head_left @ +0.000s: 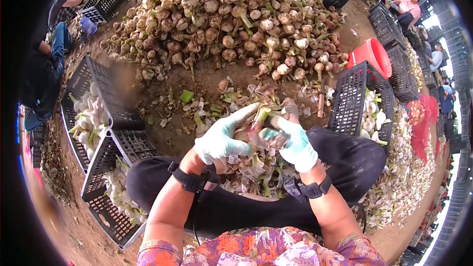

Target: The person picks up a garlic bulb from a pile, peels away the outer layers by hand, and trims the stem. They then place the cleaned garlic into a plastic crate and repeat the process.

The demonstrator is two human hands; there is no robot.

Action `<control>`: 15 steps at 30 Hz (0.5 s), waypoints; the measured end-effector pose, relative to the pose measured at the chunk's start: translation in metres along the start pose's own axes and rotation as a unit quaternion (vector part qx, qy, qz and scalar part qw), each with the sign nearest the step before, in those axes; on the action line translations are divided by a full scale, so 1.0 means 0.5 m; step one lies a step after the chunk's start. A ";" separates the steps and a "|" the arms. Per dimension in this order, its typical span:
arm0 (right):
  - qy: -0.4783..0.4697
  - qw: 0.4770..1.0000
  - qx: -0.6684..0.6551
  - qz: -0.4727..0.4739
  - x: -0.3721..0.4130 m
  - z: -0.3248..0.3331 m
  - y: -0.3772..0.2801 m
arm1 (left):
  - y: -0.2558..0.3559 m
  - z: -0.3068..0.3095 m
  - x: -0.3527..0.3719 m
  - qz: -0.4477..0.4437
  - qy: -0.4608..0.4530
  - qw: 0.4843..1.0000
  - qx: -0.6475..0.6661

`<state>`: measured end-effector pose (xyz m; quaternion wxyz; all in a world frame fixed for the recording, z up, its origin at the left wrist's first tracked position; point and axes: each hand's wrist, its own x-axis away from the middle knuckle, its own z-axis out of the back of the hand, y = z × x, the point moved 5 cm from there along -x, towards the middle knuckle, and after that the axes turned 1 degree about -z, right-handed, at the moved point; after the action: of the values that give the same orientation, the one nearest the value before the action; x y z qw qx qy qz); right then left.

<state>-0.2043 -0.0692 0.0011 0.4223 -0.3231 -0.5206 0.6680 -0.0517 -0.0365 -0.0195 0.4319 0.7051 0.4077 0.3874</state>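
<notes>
In front of my lap, both hands in pale, soiled gloves meet around a garlic bulb with a purple-green stalk [258,122]. My left hand [222,140] grips it from the left, its fingers reaching along the stalk. From the right, my right hand [294,143] is closed on the same garlic, its dirt-darkened fingertips curled at the stalk. The fingers partly hide the bulb. Beneath the hands lies a litter of peeled garlic skins [256,170] between my legs.
A large heap of unpeeled garlic [221,19] rises ahead. Black crates of cleaned white garlic stand at left [88,118], lower left [106,216] and right [352,101]. A red bucket [372,59] is behind the right crate. Other people sit at both sides.
</notes>
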 end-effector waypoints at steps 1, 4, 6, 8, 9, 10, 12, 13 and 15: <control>-0.057 0.992 0.115 0.001 -0.004 -0.011 0.000 | -0.001 -0.002 0.001 0.002 -0.003 1.000 -0.002; -0.076 0.970 0.230 0.023 0.004 -0.023 -0.010 | -0.005 -0.006 0.006 0.014 -0.009 1.000 0.020; -0.013 0.986 0.163 0.027 0.007 -0.021 -0.015 | 0.009 -0.007 0.019 0.003 -0.041 0.993 0.110; 0.004 0.995 0.102 0.013 0.008 -0.028 -0.007 | 0.022 -0.021 0.019 -0.026 -0.058 0.988 0.140; 0.027 0.999 0.043 -0.004 0.009 -0.026 0.002 | 0.013 -0.021 0.016 -0.005 -0.036 0.970 0.242; 0.050 0.998 -0.016 -0.020 0.010 -0.025 0.013 | 0.003 -0.020 0.010 0.017 -0.016 0.940 0.340; 0.107 0.991 -0.081 -0.025 0.008 -0.031 0.024 | -0.003 -0.006 0.006 0.050 0.069 0.956 0.282; 0.142 0.988 -0.036 -0.042 0.008 -0.021 0.026 | -0.011 0.006 0.011 -0.024 0.112 0.986 0.122; 0.176 0.982 0.010 -0.062 0.015 -0.017 0.031 | 0.012 0.009 0.031 -0.159 0.183 0.909 -0.340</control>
<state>-0.2034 -0.0605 -0.0159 0.5514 -0.3987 -0.4505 0.5779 -0.0406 -0.0255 -0.0124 0.6194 0.3581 0.4298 0.5508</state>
